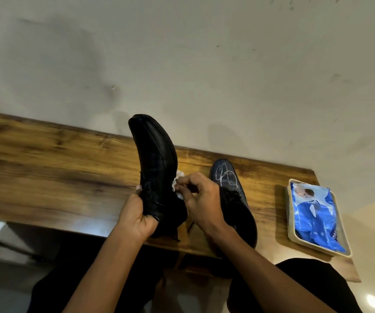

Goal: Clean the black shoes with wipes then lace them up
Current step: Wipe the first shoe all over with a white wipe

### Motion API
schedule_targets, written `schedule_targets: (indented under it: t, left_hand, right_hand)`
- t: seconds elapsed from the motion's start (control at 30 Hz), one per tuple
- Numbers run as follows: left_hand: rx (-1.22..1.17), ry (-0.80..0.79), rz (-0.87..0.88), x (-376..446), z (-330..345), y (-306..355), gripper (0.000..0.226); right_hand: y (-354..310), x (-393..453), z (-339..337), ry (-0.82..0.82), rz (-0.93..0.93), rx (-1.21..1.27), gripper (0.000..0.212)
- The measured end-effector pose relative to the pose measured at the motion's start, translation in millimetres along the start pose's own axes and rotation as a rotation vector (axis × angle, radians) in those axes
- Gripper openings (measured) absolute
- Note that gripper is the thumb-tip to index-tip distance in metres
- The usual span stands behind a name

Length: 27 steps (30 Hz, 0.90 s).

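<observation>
My left hand [138, 216] grips a black leather shoe [153, 154] at its heel end and holds it lifted above the table, toe pointing away toward the wall. My right hand [201, 199] pinches a crumpled white wipe [178, 184] against the right side of that shoe, near the lacing. A second black shoe [229, 179] lies flat on the wooden table [58, 168] just right of my hands; white scribble marks cover its toe, and my right wrist hides part of its middle.
A beige tray [289, 213] near the table's right end holds a blue pack of wipes [315, 215]. A pale wall rises right behind the table. My dark-clothed legs are below the front edge, and a white object sits at lower left.
</observation>
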<state>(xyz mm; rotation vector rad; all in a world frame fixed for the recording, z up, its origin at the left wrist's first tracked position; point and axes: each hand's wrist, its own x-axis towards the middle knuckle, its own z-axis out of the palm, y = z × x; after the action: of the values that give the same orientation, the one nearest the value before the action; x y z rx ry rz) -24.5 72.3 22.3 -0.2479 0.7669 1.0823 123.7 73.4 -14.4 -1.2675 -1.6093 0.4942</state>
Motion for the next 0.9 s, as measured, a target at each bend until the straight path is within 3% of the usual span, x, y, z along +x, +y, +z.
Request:
schedule_targets:
  t: [0.2,0.47,0.57,0.73,0.83,0.9]
  left_hand:
    - [-0.034,-0.018,0.046,5,-4,2,0.045]
    - [0.004,0.03,0.295,14,-12,3,0.059]
    - [0.093,0.028,0.304,10,-11,1,0.053]
    - [0.252,0.086,0.254,7,-5,-11,0.015]
    - [0.271,0.087,0.264,11,-7,-13,0.009]
    - [0.318,0.08,0.292,15,-10,-14,0.019]
  right_hand:
    - [10,-13,2,-0.089,-0.059,-0.114,0.008]
    - [14,-17,12,-0.114,-0.085,-0.199,0.011]
    - [16,-16,14,-0.147,-0.1,-0.227,0.013]
    - [29,-38,23,-0.394,0.003,-0.336,0.029]
    - [29,-48,27,-0.346,0.081,-0.271,0.033]
    - [28,-49,26,-0.293,0.185,-0.202,0.031]
